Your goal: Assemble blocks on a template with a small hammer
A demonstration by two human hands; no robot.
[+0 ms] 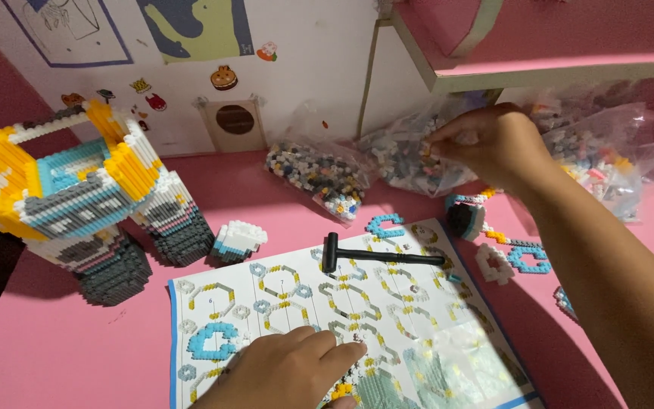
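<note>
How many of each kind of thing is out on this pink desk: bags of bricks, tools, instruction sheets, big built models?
Clear bags of bricks: 3
Small black hammer: 1
Instruction sheet: 1
Large brick model: 1
Total: 6

hammer (pixel 376 256) on instruction sheet (pixel 297 303), brick model (pixel 77 204) left, bags (pixel 327 178) behind

Head camera looks down, close over pink table (pixel 62 356).
</note>
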